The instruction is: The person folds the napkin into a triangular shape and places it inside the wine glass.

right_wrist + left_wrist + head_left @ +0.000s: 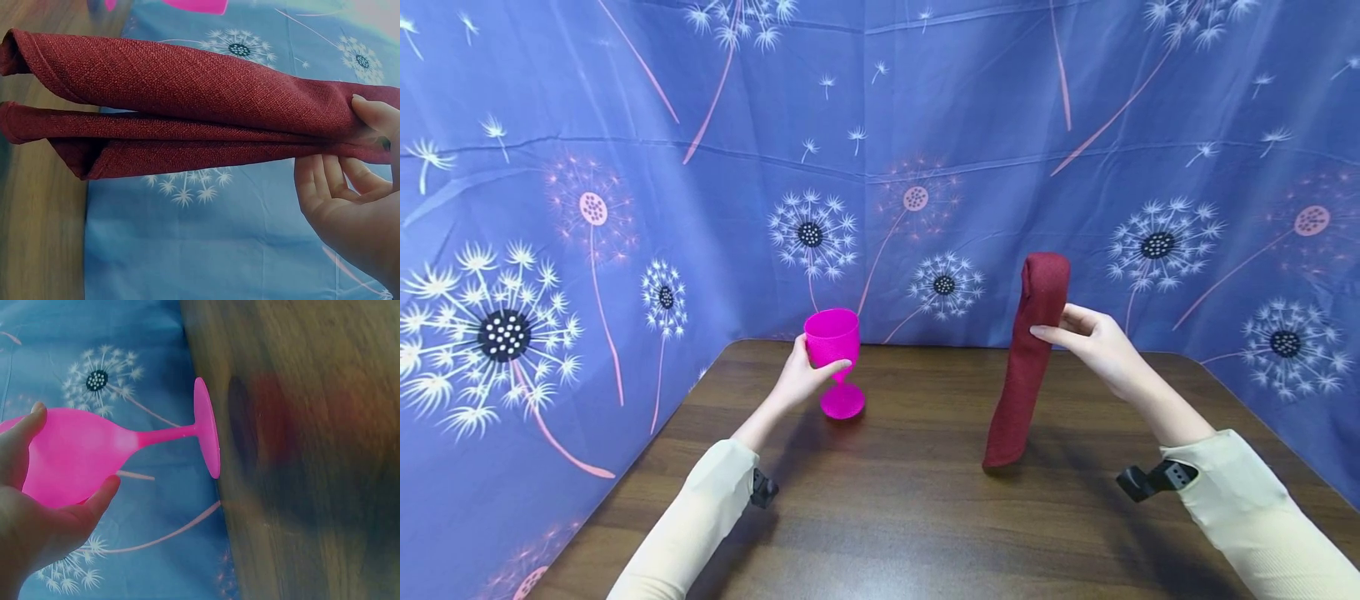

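A bright pink goblet [832, 333] is upright at the left of the head view, and my left hand [801, 375] grips its bowl from the side. In the left wrist view the goblet's stem and round foot [207, 428] are uncovered, and a gap shows between the foot and its shadow on the wood. My right hand [1097, 342] pinches a folded dark red cloth napkin [1028, 375] near its upper end, thumb on the near face. The napkin hangs as a long narrow strip, slightly tilted. Its folded layers [187, 125] part toward the lower end in the right wrist view.
A brown wooden table [887, 517] lies beneath both hands. Blue fabric with dandelion prints [940, 100] hangs along the table's back and sides. Dark wrist camera mounts [1157, 479] sit at both sleeves.
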Demonstrator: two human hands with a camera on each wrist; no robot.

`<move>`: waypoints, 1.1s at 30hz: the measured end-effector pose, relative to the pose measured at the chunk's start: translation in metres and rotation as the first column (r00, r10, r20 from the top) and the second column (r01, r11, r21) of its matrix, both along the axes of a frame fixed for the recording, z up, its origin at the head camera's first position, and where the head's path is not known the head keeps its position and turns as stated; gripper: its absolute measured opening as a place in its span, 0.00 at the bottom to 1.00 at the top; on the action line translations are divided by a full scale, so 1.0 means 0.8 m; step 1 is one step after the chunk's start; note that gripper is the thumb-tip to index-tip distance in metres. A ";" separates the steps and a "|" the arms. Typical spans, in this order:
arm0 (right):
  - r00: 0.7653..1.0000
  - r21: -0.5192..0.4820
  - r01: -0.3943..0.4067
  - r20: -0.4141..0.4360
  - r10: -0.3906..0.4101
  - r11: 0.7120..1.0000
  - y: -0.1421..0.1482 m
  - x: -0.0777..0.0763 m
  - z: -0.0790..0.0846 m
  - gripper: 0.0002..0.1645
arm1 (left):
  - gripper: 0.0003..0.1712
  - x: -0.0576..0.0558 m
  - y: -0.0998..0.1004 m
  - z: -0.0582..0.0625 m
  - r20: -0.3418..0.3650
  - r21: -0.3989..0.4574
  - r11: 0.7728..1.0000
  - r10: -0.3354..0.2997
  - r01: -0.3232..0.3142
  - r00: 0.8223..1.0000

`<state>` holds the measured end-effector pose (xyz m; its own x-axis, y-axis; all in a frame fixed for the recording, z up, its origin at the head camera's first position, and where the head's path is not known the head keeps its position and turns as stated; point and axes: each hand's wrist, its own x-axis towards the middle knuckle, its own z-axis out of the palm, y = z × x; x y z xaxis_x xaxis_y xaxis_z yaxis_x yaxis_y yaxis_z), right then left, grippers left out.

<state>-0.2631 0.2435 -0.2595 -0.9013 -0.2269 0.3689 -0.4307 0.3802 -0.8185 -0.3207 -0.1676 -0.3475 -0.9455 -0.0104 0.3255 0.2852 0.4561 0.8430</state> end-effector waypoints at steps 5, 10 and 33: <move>1.000 0.014 0.022 -0.005 -0.022 1.000 0.004 0.004 0.001 0.20 | 0.47 0.006 0.009 -0.003 0.026 -0.004 1.000 -0.019 0.019 0.999; 0.999 0.029 0.054 -0.006 -0.054 0.998 0.008 0.007 0.001 0.21 | 0.46 0.014 0.023 -0.003 0.025 0.000 0.998 -0.058 0.058 0.998; 0.998 0.062 0.058 -0.031 -0.056 0.996 0.012 0.014 0.007 0.23 | 0.46 0.024 0.063 -0.027 -0.029 0.033 0.986 -0.160 0.161 0.987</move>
<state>-0.2519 0.2530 -0.2536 -0.9026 -0.1991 0.3818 -0.4302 0.4551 -0.7796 -0.3019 -0.1172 -0.3694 -0.9268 0.1288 0.3527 0.3748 0.3727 0.8489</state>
